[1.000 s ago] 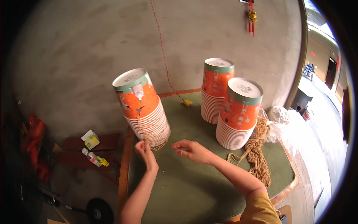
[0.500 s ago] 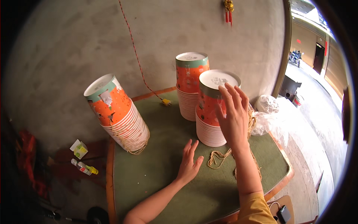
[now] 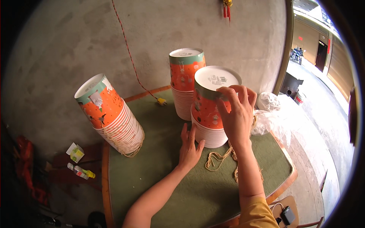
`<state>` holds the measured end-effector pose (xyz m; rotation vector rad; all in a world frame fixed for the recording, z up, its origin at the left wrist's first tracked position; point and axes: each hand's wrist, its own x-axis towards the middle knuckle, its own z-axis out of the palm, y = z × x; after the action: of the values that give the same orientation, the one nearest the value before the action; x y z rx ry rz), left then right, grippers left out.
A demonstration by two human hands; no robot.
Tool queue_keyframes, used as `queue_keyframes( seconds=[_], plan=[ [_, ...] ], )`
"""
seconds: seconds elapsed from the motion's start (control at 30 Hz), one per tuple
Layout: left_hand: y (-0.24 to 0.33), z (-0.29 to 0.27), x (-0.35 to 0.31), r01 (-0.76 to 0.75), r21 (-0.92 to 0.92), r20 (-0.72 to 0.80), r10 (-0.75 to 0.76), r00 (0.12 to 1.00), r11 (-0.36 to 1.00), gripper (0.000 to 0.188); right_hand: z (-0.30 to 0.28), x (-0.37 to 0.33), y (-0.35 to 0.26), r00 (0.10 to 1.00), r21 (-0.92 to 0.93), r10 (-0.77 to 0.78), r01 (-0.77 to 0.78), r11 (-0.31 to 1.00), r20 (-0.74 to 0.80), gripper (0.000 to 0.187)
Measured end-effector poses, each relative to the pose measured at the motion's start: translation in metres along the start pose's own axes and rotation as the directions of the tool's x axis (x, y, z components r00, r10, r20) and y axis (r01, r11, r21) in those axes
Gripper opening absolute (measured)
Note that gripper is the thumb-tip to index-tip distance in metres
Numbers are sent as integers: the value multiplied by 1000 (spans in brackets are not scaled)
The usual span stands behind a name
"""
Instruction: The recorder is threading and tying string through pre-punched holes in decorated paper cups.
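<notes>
Three stacks of nested paper buckets stand bottom-up on a green-topped table. At the nearer right stack (image 3: 213,110), orange with a dark green band and white bottom, both my hands are at work. My right hand (image 3: 237,114) is at its upper right side, fingers bent and apart beside the top bucket. My left hand (image 3: 190,150) is open at the stack's lower left, fingertips at the white rims; whether they press on it is unclear. Behind it rises the far stack (image 3: 186,79). The tilted left stack (image 3: 114,114) has twine (image 3: 131,153) around its rims.
Loose twine (image 3: 218,157) lies by the stack on the green table (image 3: 152,182). Clear plastic bags (image 3: 268,117) sit at its right edge. A red cord with a yellow plug (image 3: 161,101) hangs down the wall. A bottle (image 3: 78,171) is at lower left.
Both hands have come closer to the nearer right stack: the left moved up to its lower rims, and the right bent its fingers beside the top bucket. The view shifted slightly.
</notes>
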<state>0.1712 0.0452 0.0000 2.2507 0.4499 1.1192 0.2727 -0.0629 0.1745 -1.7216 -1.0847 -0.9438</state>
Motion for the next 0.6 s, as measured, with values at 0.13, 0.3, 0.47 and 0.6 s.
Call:
queue_keyframes(
  seconds=[0.13, 0.3, 0.47, 0.6],
  plan=[
    [-2, -2, 0, -10, 33, -27, 11, 1000, 999, 72, -2, 1, -1, 1000, 20, 14, -15, 1000, 10, 28],
    [-3, -4, 3, -98, 71, -83, 104, 991, 993, 70, -1, 1, -1, 1000, 18, -4, 4, 1000, 1, 28],
    [-3, -11, 11, -111, 168, -58, 122, 991, 980, 68, -1, 2, 2, 1000, 29, 3, -3, 1000, -7, 29],
    [-1, -17, 14, -97, 192, -38, 106, 994, 977, 67, -1, 2, 2, 999, 32, -6, 8, 999, -40, 30]
  ],
)
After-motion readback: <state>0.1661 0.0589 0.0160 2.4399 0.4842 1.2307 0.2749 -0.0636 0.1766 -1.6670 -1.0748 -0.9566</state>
